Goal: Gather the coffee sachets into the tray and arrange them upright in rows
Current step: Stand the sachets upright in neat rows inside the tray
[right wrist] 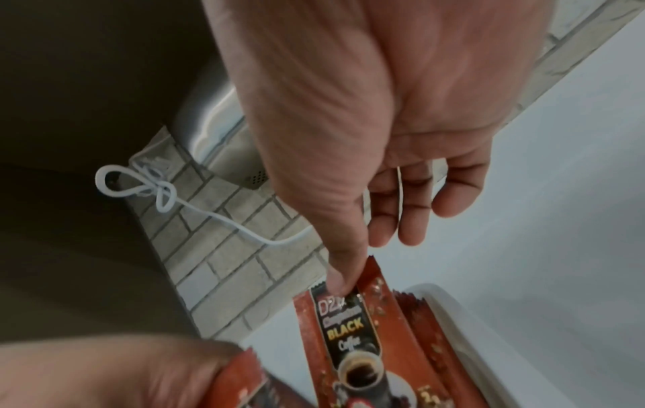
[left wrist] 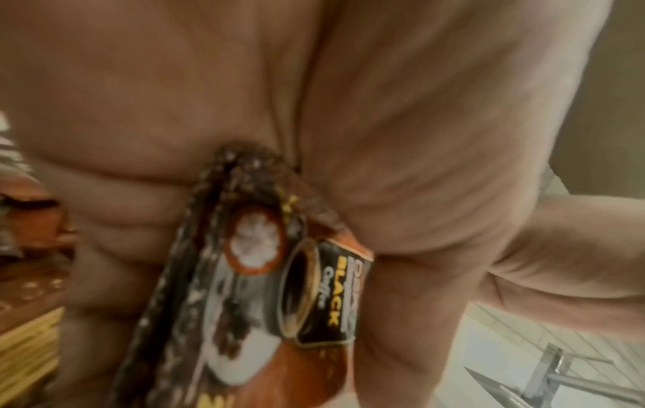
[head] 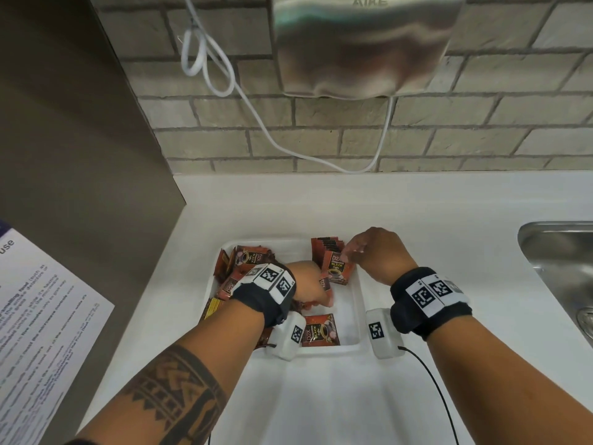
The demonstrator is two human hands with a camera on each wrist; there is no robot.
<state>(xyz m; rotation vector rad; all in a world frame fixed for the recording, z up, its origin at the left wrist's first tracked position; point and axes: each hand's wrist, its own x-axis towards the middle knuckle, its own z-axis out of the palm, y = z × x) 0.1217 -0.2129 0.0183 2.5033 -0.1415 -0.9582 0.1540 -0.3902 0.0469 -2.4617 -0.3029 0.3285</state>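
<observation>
A white tray (head: 322, 350) sits on the white counter. At its back right stands an upright row of orange-brown coffee sachets (head: 333, 261). My right hand (head: 351, 252) is over that row, its thumb (right wrist: 340, 281) pressing the top of the front sachet (right wrist: 349, 331), the other fingers loose behind. My left hand (head: 309, 284) is low in the tray's middle and grips a few sachets (left wrist: 251, 276) in its fist. A loose pile of sachets (head: 244, 264) fills the tray's left side. One sachet (head: 321, 329) lies flat near the front.
A steel sink (head: 552, 252) is set into the counter at the right. A hand dryer (head: 362, 43) and its white cable (head: 256, 123) hang on the brick wall behind. A printed notice (head: 38, 316) lies at the left. A black wire (head: 433, 390) trails from my right wrist.
</observation>
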